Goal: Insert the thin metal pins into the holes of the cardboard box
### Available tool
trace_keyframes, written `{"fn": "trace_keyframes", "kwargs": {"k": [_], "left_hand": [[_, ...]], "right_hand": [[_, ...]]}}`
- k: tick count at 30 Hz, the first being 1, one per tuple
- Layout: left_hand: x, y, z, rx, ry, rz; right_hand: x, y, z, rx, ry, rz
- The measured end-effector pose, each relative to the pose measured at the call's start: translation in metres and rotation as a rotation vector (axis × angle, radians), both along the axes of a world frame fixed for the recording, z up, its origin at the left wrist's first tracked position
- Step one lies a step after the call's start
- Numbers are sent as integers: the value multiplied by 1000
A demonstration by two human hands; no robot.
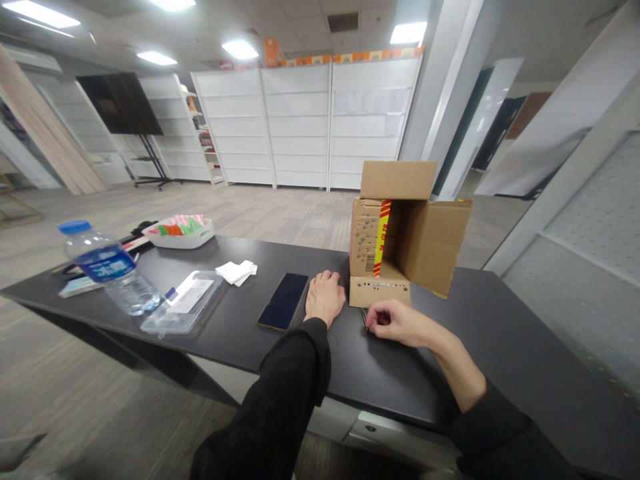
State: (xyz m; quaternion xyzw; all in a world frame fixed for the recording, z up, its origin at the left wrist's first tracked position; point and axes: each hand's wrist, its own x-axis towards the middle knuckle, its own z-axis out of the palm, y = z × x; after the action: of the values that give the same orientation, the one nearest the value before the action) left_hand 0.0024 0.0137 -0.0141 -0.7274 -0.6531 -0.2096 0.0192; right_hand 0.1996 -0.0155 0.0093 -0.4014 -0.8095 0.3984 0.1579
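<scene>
An open cardboard box (pixel 363 250) stands on the dark table, its flaps spread and its opening facing me. Small dark and silvery spots dot its left flap and lower flap (pixel 380 293). My right hand (pixel 397 323) is closed in a pinch on a thin metal tool (pixel 365 319), just in front of the lower flap; its exact kind is too small to tell. Palm down on the table, my left hand (pixel 325 297) rests with its fingers forward, between the box and a dark-screened phone (pixel 284 301). Nothing shows in that hand.
Left of the phone lie a crumpled white tissue (pixel 237 272) and a clear plastic case (pixel 193 303). A water bottle (pixel 110 267) leans at the left, near a white basket (pixel 183 240) with colourful contents. The table's front edge (pixel 235 363) runs below my arms.
</scene>
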Motion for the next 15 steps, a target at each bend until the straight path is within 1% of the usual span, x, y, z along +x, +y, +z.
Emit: {"fn": "trace_keyframes", "kwargs": {"k": [8,15], "left_hand": [[2,-2,5,-47,0,20],[1,-1,3,-19,3,2]], "right_hand": [[0,0,-4,-16,0,12],[-2,-1,0,-8,-29,26]]}}
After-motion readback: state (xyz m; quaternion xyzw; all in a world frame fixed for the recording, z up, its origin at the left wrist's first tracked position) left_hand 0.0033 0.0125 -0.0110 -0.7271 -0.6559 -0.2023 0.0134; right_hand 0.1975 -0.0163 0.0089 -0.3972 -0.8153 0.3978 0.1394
